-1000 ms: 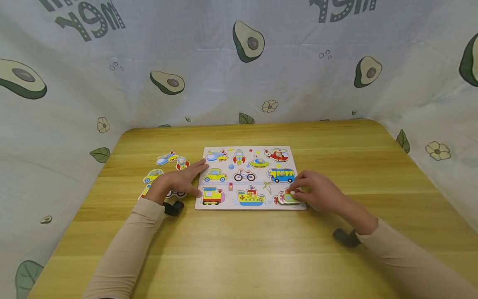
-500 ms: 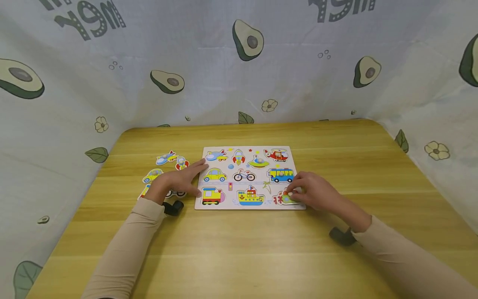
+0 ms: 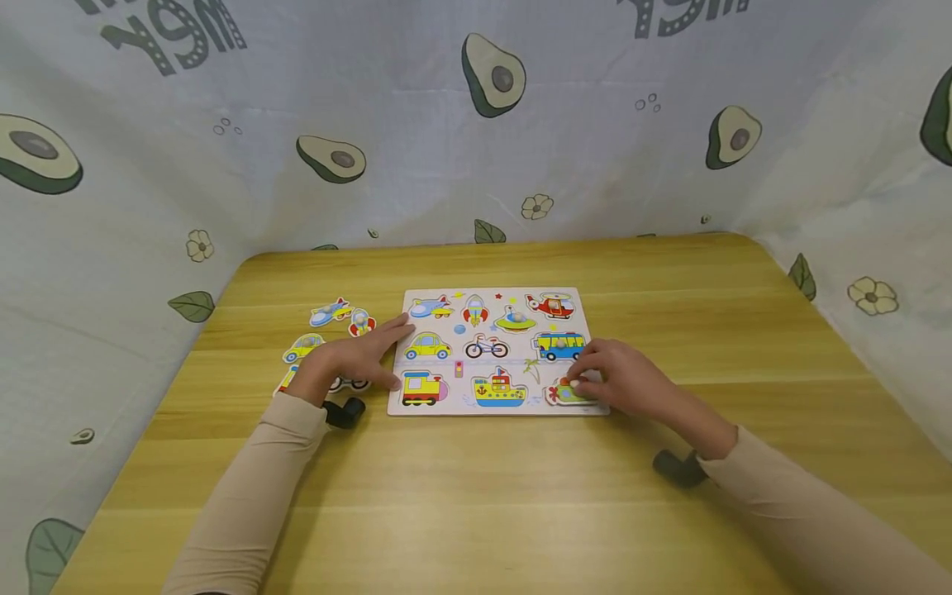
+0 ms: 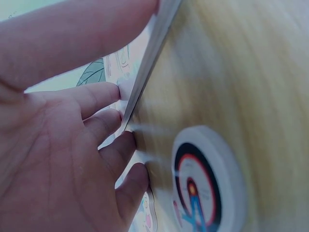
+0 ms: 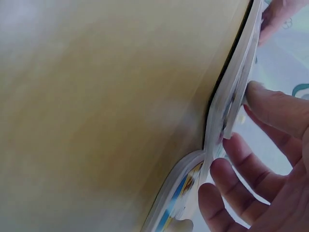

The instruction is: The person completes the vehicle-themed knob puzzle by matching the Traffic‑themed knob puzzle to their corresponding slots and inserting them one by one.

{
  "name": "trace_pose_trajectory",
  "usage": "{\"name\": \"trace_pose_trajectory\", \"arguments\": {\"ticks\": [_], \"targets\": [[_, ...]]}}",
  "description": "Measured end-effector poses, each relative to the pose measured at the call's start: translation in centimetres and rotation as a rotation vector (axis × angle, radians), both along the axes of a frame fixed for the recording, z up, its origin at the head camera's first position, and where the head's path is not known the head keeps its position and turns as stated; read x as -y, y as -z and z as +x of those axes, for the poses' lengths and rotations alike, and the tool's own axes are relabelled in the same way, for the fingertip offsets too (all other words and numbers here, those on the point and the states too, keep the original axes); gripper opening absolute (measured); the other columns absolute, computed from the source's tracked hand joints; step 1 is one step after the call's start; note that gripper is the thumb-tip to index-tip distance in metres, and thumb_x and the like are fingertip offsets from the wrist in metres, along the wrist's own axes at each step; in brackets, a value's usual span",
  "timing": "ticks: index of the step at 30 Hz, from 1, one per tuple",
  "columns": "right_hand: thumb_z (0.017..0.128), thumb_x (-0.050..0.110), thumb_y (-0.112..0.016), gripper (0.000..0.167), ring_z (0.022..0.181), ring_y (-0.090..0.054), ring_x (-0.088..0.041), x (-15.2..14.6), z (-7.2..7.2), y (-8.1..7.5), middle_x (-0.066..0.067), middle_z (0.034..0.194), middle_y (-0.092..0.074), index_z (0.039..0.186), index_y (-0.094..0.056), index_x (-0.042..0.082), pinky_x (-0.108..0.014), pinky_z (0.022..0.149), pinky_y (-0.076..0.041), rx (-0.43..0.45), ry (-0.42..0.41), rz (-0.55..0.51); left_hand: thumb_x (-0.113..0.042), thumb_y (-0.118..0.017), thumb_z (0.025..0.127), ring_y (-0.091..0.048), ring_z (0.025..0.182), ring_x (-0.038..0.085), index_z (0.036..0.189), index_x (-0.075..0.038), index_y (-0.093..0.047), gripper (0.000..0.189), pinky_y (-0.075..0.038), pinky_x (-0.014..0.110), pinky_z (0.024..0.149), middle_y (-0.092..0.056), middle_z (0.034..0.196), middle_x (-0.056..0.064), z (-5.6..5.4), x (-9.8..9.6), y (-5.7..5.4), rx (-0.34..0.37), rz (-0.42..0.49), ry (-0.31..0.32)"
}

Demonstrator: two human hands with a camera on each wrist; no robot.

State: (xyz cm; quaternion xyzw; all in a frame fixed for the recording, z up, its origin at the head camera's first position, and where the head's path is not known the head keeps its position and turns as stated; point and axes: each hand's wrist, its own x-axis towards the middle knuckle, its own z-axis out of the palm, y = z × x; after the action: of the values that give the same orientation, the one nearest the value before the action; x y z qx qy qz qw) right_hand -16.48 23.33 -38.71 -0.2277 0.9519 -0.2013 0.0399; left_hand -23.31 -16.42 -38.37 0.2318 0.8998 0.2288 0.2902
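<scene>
A peg puzzle board (image 3: pixel 476 329) with printed vehicles lies flat on the table. My left hand (image 3: pixel 364 357) rests at its left edge, fingers spread and thumb lower down; in the left wrist view the palm (image 4: pixel 53 159) is beside the board's edge (image 4: pixel 154 63). My right hand (image 3: pixel 628 376) pinches the knob of a green submarine puzzle piece (image 3: pixel 565 395) with a red propeller, over the board's lower right corner. Whether it sits fully in the recess cannot be told. In the right wrist view, thumb and fingers (image 5: pixel 277 111) curl by the board's edge.
Left of the board lie loose pieces: an airplane (image 3: pixel 330 312), a rocket (image 3: pixel 362 322), a yellow car (image 3: pixel 302 347), and a bicycle (image 4: pixel 203 183), partly behind my left hand. The helicopter (image 3: pixel 552 306), flying saucer (image 3: pixel 515 319) and bus (image 3: pixel 559 347) pieces lie on the board.
The submarine piece has shifted slightly left with my right hand and now covers more of the printed propeller beneath it. My left hand stays in place.
</scene>
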Motion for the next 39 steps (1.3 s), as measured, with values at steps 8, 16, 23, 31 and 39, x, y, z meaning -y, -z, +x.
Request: {"name": "trace_pose_trajectory", "arguments": {"ticks": [8,16,23,31,39], "targets": [[0.084,0.016,-0.078,0.008,0.089,-0.056,-0.019,0.17,0.0,-0.24,-0.003,0.097,-0.065,0.091,-0.079,0.019,-0.029,0.073,-0.043,0.051,0.016,0.004,-0.019,-0.075,0.084,-0.001,0.156,0.038,0.159,-0.006,-0.013,0.098,-0.014,0.056,0.125,0.004,0.169,0.014,-0.01,-0.17,-0.11,0.004,0.005,0.003],[0.084,0.016,-0.078,0.006,0.091,-0.054,-0.02,0.52,0.12,-0.47,-0.004,0.099,-0.064,0.089,-0.078,0.019,-0.03,0.075,-0.043,0.054,0.005,0.007,-0.019,-0.074,0.085,-0.002,0.156,0.038,0.159,-0.006,-0.013,0.098,-0.014,0.057,0.125,0.004,0.169,0.014,0.01,-0.15,-0.2,0.002,0.003,0.004],[0.084,0.015,-0.077,0.007,0.091,-0.05,-0.021,0.85,-0.03,-0.38,-0.004,0.098,-0.061,0.086,-0.078,0.021,-0.028,0.074,-0.04,0.079,0.014,0.031,-0.019,-0.074,0.085,-0.001,0.156,0.038,0.159,-0.006,-0.013,0.098,-0.013,0.057,0.125,0.004,0.169,0.014,0.0,-0.07,-0.06,0.005,0.006,0.003],[0.085,0.015,-0.077,0.007,0.091,-0.05,-0.021,0.84,-0.13,-0.31,-0.004,0.098,-0.062,0.086,-0.077,0.021,-0.029,0.075,-0.04,0.075,0.008,0.033,-0.018,-0.074,0.084,-0.001,0.156,0.038,0.159,-0.005,-0.012,0.098,-0.013,0.058,0.125,0.005,0.169,0.014,-0.01,0.1,-0.02,0.006,0.013,0.006],[0.085,0.016,-0.077,0.007,0.094,-0.051,-0.022,0.82,-0.04,-0.32,-0.006,0.102,-0.062,0.089,-0.078,0.021,-0.031,0.077,-0.042,0.076,0.011,0.036,-0.018,-0.074,0.084,-0.001,0.156,0.039,0.159,-0.005,-0.013,0.098,-0.013,0.058,0.124,0.004,0.169,0.015,0.06,0.03,-0.17,0.005,0.016,0.009]]}}
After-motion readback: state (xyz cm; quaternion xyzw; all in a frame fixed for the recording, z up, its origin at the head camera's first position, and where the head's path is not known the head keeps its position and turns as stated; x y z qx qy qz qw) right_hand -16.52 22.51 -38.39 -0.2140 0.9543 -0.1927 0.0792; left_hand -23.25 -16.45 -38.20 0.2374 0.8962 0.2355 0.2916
